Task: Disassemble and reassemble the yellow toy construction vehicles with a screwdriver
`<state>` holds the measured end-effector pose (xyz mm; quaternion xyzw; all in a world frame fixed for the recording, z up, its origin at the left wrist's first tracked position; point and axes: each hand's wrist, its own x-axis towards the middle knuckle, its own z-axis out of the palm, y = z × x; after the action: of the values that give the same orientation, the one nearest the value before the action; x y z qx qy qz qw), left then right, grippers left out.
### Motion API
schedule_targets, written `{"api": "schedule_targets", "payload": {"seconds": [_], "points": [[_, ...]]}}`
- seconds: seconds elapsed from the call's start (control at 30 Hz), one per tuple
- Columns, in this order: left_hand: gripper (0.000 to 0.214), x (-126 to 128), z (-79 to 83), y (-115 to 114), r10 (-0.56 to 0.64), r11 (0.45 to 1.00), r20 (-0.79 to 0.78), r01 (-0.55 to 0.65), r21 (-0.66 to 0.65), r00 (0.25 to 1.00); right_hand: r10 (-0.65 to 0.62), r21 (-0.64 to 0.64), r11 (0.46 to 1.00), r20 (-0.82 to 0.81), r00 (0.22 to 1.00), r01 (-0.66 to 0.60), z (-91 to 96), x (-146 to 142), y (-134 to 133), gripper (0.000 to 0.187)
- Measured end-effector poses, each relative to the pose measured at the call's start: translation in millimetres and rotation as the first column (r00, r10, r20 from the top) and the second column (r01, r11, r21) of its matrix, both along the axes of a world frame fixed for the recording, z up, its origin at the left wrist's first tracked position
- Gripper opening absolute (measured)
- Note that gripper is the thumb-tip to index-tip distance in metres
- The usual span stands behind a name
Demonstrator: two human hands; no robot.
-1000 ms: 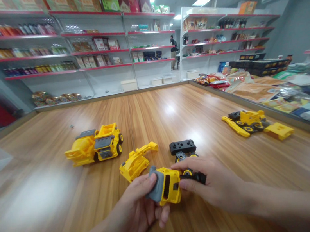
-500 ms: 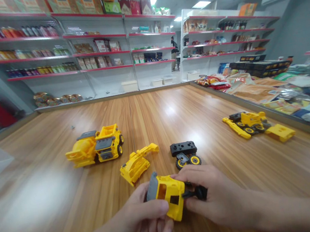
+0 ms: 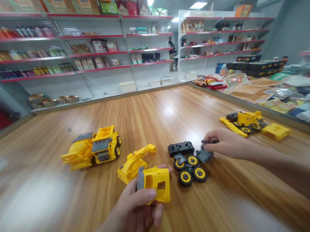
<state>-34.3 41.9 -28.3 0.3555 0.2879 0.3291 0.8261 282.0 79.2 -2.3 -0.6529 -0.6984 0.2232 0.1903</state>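
Observation:
My left hand (image 3: 135, 210) is closed around a yellow toy truck cab (image 3: 161, 186) with a grey front, held up over the table. At the right, my right hand (image 3: 225, 144) pinches a thin dark piece (image 3: 209, 141); its kind is unclear. Just under those fingers lies a grey plastic part (image 3: 204, 155). Next to it are black wheels with yellow hubs (image 3: 192, 173), a small grey plate (image 3: 180, 159) and a black chassis block (image 3: 181, 149). A yellow excavator arm piece (image 3: 134, 163) lies behind my left hand.
Two yellow toy trucks (image 3: 93, 148) stand at the left. Farther right are a partly built yellow toy vehicle (image 3: 246, 121) and a loose yellow piece (image 3: 276, 132). Packaged goods (image 3: 254, 89) lie beyond the table's right edge; shelves (image 3: 97, 54) stand behind.
My right hand has left the cab and moved right and forward, to the grey part beside the wheels. My left hand still holds the cab, slightly farther left. More wheels are uncovered.

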Motion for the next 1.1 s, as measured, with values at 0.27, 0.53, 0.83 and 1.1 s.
{"api": "schedule_targets", "payload": {"seconds": [0.27, 0.53, 0.83, 1.1], "points": [[0.043, 1, -1.0, 1, 0.026, 1.0, 0.005, -0.026, 0.013, 1.0, 0.04, 0.018, 0.999, 0.125, 0.991, -0.043, -4.0, 4, -8, 0.014], [0.039, 3, -3.6, 3, 0.003, 1.0, 0.014, -0.004, 0.023, 1.0, 0.04, 0.326, 0.943, 0.101, 0.994, -0.071, -7.6, -19, 0, 0.022], [0.038, 4, -1.9, 4, -0.044, 0.999, 0.009, 0.044, 0.019, 0.999, 0.291, 0.381, 0.874, 0.086, 0.953, -0.301, -21.4, -34, 13, 0.023], [0.042, 3, -6.1, 6, -0.144, 0.989, 0.037, 0.143, 0.03, 0.989, 0.315, 0.354, 0.875, 0.104, 0.943, -0.331, -19.9, -27, 14, 0.022]]}}
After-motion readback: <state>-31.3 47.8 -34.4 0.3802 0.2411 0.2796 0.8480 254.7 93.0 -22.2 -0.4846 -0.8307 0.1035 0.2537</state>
